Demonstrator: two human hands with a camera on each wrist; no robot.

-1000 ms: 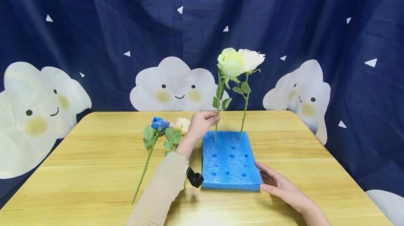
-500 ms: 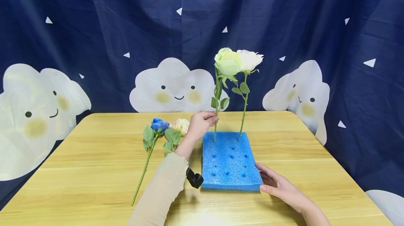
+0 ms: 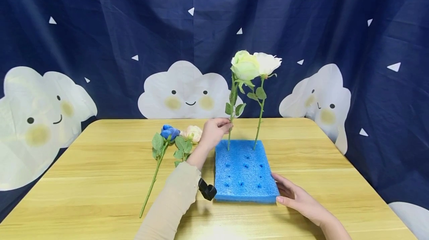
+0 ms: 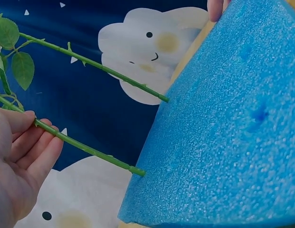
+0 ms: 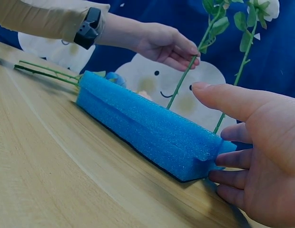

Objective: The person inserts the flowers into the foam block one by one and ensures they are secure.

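Observation:
My left hand (image 3: 213,133) pinches the stem of a pale green rose (image 3: 245,66) between thumb and fingers. That stem stands in the far left part of a blue foam block (image 3: 242,175); in the left wrist view its lower end meets the foam (image 4: 223,123). Beside it a white rose (image 3: 268,64) stands upright in the far right part of the block. My right hand (image 3: 298,198) rests its fingers against the block's right side near the front corner. In the right wrist view its thumb is spread away from the fingers.
A blue rose (image 3: 170,133) and a cream rose (image 3: 192,133) lie on the wooden table (image 3: 100,180), left of the block. My left forearm partly covers the cream rose's stem. Several small holes dot the foam top. Behind the table hangs a dark blue curtain (image 3: 161,16).

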